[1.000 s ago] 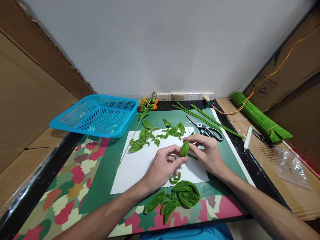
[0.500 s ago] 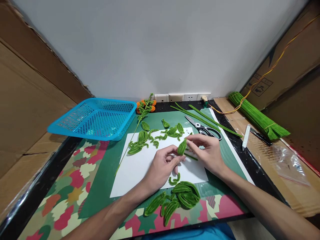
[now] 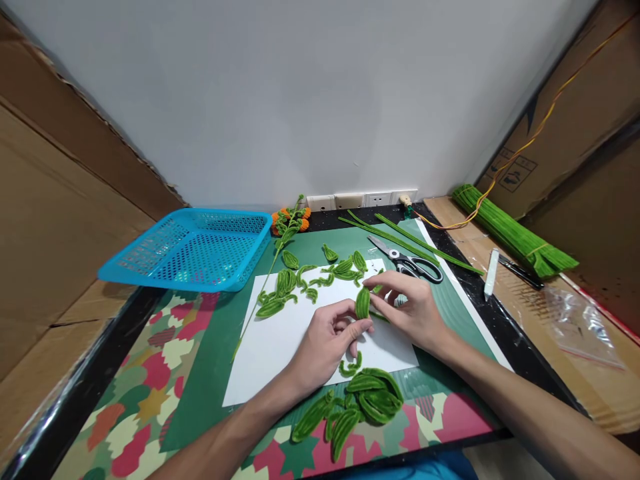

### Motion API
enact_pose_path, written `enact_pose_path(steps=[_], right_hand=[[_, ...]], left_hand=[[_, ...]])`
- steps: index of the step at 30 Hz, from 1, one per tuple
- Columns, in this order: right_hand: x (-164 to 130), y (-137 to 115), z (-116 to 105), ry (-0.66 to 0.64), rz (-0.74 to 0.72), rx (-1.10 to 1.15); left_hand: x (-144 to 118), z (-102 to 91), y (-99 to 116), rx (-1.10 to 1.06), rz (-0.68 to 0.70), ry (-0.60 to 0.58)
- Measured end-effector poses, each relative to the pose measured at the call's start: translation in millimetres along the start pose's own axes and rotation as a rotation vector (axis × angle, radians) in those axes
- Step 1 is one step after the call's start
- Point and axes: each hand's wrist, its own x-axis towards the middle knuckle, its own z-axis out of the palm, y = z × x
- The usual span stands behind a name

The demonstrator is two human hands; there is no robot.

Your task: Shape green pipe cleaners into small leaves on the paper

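Over a white sheet of paper [image 3: 280,353], my left hand [image 3: 327,340] pinches the lower end of a green pipe-cleaner leaf [image 3: 363,303]. The fingers of my right hand [image 3: 413,310] are closed at the leaf's upper end. A green pipe-cleaner strip [image 3: 380,316] shows partly behind my right fingers. Small curled pieces [image 3: 351,365] and a pile of finished-looking leaves [image 3: 377,393] lie below my hands. More green leaves [image 3: 286,281] are scattered along the far part of the paper.
A blue basket [image 3: 190,283] stands at the left, beside an orange-flowered stem [image 3: 283,243]. Scissors [image 3: 407,259] and long pipe cleaners [image 3: 430,244] lie behind my right hand. Farther right are a green pipe-cleaner bundle [image 3: 515,230], a white stick-like tool [image 3: 491,273] and a plastic bag [image 3: 583,327].
The held leaf has turned slightly more upright, and my right fingers have shifted a little along its upper end. The whole view has tilted slightly.
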Motion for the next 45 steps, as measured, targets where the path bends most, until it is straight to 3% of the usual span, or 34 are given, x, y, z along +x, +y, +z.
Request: enact_pose_path(steps=[9,17,22,25,36,45], right_hand=[[2.9,-1.9,-2.3,0.016,0.081,0.052],[3.5,-2.4,-4.5,0.039,-0.023,0.002],[1.0,3.0,-3.3,0.027,-0.250,-0.104],[-1.3,4.3,-1.6,0.044,-0.339,-0.206],[0.8,-3.0,-4.0,0.038,-0.340,-0.239],[-1.1,-5.8,-5.9,-0.006,-0.377,-0.246]], left_hand=[[1.6,-2.7,3.0,-0.061,-0.054,-0.114],[1.1,-5.2,1.1,-0.110,-0.067,-0.094],[3.2,-7.5,6.2,-0.189,0.003,-0.059],[4.5,-8.2,6.7,-0.165,-0.024,-0.025],[5.1,-8.4,7.7,-0.266,-0.119,-0.068],[1.2,-6.3,10.4,-0.262,-0.093,-0.120]])
